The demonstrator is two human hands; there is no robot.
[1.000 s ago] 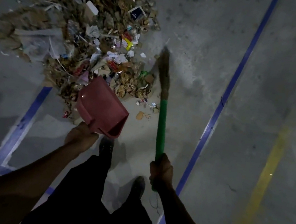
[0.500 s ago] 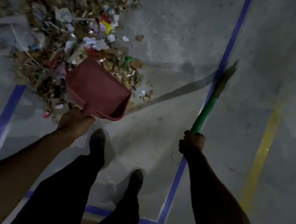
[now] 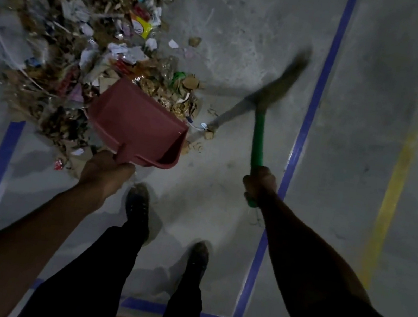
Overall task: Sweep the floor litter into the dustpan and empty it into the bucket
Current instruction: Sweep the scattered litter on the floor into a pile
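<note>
Sweeping step. Left hand (image 3: 107,169) grips dustpan (image 3: 137,122) at litter pile (image 3: 84,37) near edge; right hand (image 3: 260,183) grips broom (image 3: 259,139), bristles right. Next: sweep litter leftward into pan.

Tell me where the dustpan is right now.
In the head view the red dustpan is left of centre, held by the left hand at the near edge of the litter pile, left of the broom.

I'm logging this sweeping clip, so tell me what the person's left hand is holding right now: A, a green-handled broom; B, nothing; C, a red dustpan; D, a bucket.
C: the left hand grips the handle of the red dustpan at the edge of the litter pile, while the right hand holds the green-handled broom.
</note>
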